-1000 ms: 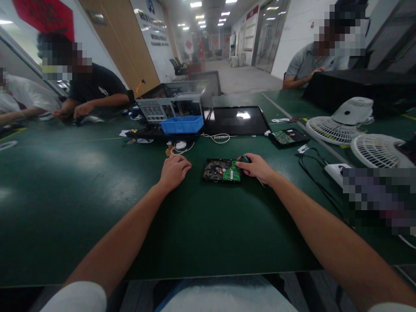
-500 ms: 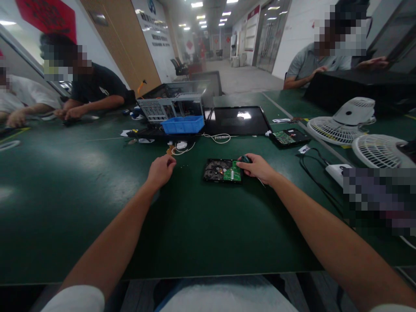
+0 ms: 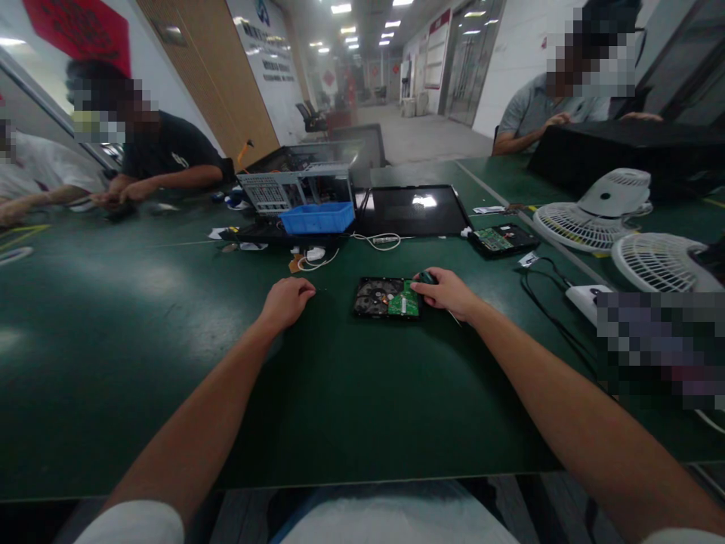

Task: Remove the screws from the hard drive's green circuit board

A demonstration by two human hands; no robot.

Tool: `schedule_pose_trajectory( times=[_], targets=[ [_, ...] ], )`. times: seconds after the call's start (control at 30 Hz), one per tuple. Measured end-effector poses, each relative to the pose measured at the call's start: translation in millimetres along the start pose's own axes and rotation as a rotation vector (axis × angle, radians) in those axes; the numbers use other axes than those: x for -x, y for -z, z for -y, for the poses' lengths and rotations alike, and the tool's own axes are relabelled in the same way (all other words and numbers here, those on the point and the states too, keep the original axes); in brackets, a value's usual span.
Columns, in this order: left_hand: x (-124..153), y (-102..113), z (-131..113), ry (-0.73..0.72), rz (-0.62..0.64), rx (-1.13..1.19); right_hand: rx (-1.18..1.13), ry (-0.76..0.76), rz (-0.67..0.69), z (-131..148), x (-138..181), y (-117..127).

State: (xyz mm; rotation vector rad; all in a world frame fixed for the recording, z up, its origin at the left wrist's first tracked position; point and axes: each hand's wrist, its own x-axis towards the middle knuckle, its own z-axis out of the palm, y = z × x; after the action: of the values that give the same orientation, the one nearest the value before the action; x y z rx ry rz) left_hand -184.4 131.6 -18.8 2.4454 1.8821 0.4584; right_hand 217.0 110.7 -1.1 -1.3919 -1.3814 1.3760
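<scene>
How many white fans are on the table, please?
2: one white fan in front of the black box, and a nearer white fan toward the right edge. Others may be hidden.

The right hand (image 3: pixel 445 292) holds a screwdriver (image 3: pixel 427 278) by the drive (image 3: pixel 377 298) on the desk (image 3: pixel 368 408); the left hand (image 3: pixel 285 302) curls near a cable (image 3: pixel 325 264).

You are in an office used like a workshop. Your big green table (image 3: pixel 368 408) holds a computer case (image 3: pixel 267 193) and white fans (image 3: pixel 617 187). Black chairs (image 3: pixel 311 119) stand farther back.
</scene>
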Motion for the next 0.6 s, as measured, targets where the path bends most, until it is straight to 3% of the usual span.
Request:
schedule_pose_trajectory(
  times=[0.6],
  targets=[
    [2,0,-20,-0.069,-0.007,-0.005,-0.022,0.003,0.001,-1,1,-1]
  ],
)
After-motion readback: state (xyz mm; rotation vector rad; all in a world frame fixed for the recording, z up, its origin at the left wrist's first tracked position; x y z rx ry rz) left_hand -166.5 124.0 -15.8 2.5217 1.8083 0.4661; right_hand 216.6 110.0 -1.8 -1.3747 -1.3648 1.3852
